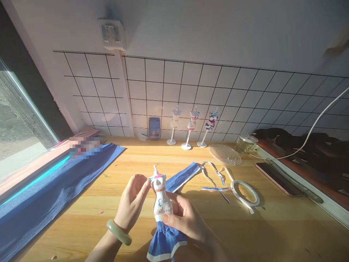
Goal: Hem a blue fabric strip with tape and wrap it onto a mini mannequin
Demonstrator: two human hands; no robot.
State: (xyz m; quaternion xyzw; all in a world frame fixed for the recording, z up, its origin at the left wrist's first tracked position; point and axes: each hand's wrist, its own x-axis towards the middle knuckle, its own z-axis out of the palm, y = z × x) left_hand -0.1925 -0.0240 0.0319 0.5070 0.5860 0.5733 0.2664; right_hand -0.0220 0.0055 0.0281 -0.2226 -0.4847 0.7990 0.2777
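Note:
A small white dress-form mannequin (161,200) stands upright in front of me, with coloured patches on its chest and hips. A gathered blue skirt (165,238) with a white hem hangs from its lower part. My right hand (188,216) wraps round the mannequin's hips, thumb in front near the skirt's top. Thumb and fingers of my left hand (136,191) pinch at the mannequin's shoulder; whatever lies between the fingertips is too small to make out. Behind the mannequin lies a blue strip (185,176) with white edging.
Three more mannequins on stands (189,131) line the wall beside a propped phone (154,128). A tape roll (245,193), thin strips (215,188), a clear lid (225,154), a glass jar (246,143) and another phone (279,179) lie rightward. Blue crepe paper (58,193) covers the left side.

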